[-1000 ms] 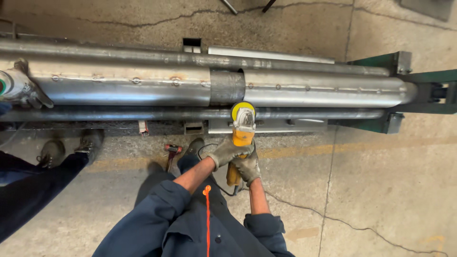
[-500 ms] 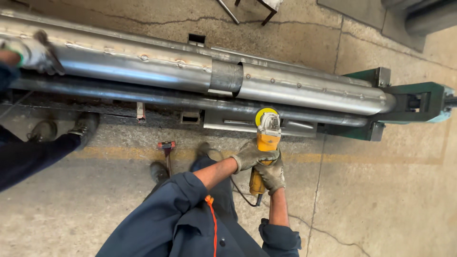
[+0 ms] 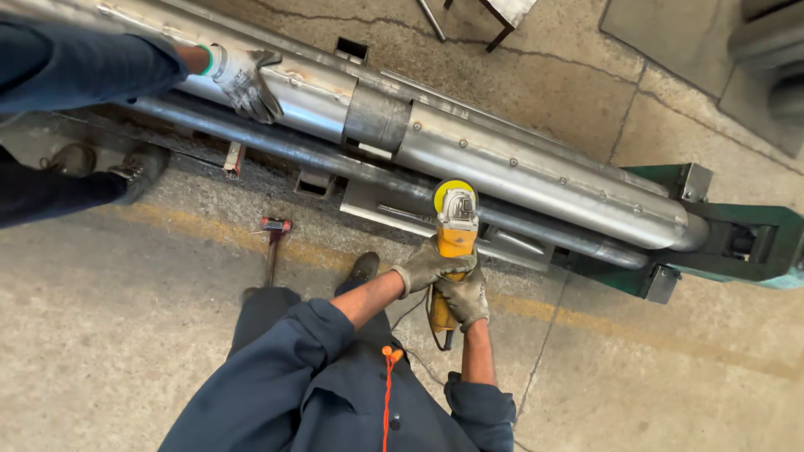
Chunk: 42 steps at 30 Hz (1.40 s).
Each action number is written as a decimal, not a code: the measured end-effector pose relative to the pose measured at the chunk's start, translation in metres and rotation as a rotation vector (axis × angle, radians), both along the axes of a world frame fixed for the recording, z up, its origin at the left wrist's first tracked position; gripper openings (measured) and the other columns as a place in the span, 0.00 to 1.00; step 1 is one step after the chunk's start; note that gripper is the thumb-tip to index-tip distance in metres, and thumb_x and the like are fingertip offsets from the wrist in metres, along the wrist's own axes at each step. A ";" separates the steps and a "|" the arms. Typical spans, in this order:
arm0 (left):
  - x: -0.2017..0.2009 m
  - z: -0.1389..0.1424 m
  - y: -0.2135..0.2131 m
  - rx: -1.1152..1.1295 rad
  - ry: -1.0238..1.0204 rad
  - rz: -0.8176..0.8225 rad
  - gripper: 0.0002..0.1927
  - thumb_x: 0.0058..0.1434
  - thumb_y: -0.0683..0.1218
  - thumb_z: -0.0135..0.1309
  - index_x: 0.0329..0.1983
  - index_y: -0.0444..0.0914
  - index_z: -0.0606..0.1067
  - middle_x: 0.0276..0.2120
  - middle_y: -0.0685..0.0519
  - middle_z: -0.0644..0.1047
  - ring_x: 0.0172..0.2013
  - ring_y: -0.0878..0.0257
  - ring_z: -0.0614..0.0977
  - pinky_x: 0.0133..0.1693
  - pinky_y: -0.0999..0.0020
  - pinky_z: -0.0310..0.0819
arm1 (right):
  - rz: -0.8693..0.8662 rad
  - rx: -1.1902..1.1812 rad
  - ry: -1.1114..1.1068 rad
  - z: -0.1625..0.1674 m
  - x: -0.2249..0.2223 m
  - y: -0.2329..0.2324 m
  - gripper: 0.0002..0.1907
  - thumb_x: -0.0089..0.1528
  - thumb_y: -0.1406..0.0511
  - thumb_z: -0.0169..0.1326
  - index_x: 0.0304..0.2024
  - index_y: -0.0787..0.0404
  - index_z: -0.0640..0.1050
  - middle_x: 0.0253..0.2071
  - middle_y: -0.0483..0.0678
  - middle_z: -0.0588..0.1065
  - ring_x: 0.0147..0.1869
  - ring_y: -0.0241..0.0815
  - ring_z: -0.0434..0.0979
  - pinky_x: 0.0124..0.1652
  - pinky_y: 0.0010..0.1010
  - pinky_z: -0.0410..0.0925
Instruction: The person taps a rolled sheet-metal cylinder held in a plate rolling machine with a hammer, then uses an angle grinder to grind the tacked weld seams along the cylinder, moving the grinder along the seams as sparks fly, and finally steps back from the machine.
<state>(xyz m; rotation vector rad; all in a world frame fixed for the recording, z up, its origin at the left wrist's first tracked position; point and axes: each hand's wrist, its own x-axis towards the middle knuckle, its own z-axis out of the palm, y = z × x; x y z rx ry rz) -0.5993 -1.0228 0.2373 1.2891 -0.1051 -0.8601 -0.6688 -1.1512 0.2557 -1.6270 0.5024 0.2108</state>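
In the head view, both gloved hands are clamped on the yellow angle grinder: the left hand wraps the body from the side, the right hand grips the handle just behind it. The grinder's long axis runs away from the person, its disc end meeting the thin lower pipe beneath the large steel tube. A co-worker's gloved hand rests on that tube, well apart toward its far end.
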 end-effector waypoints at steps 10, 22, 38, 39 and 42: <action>0.015 -0.003 -0.026 0.033 0.032 0.047 0.25 0.56 0.54 0.65 0.54 0.41 0.77 0.49 0.54 0.82 0.50 0.65 0.82 0.54 0.67 0.77 | 0.054 0.162 -0.056 -0.037 0.013 -0.034 0.33 0.49 0.76 0.61 0.58 0.64 0.70 0.47 0.49 0.78 0.47 0.41 0.81 0.45 0.33 0.77; 0.075 -0.042 -0.021 -0.004 0.179 0.117 0.22 0.55 0.51 0.66 0.52 0.40 0.79 0.46 0.54 0.83 0.47 0.65 0.83 0.51 0.66 0.78 | 0.174 -0.143 0.100 -0.023 0.096 -0.016 0.31 0.52 0.70 0.64 0.58 0.64 0.71 0.47 0.49 0.79 0.48 0.42 0.81 0.46 0.34 0.76; 0.143 -0.151 -0.038 -0.091 0.316 0.246 0.23 0.53 0.50 0.69 0.51 0.39 0.80 0.46 0.54 0.84 0.47 0.65 0.83 0.52 0.66 0.78 | 0.261 -0.247 0.100 -0.081 0.191 -0.014 0.29 0.54 0.66 0.65 0.56 0.64 0.72 0.48 0.48 0.80 0.49 0.40 0.81 0.48 0.32 0.74; 0.140 -0.158 -0.041 -0.145 0.368 0.270 0.24 0.52 0.51 0.69 0.51 0.38 0.80 0.46 0.53 0.84 0.47 0.63 0.84 0.53 0.64 0.78 | 0.241 -0.249 0.169 -0.085 0.190 -0.015 0.29 0.53 0.66 0.64 0.56 0.64 0.72 0.47 0.49 0.80 0.48 0.41 0.81 0.48 0.33 0.74; 0.144 -0.178 -0.045 -0.165 0.365 0.275 0.27 0.53 0.55 0.69 0.53 0.39 0.80 0.48 0.52 0.83 0.49 0.60 0.84 0.54 0.62 0.78 | 0.236 -0.217 0.243 -0.102 0.197 -0.020 0.27 0.52 0.67 0.63 0.54 0.64 0.73 0.46 0.50 0.80 0.48 0.42 0.81 0.48 0.33 0.75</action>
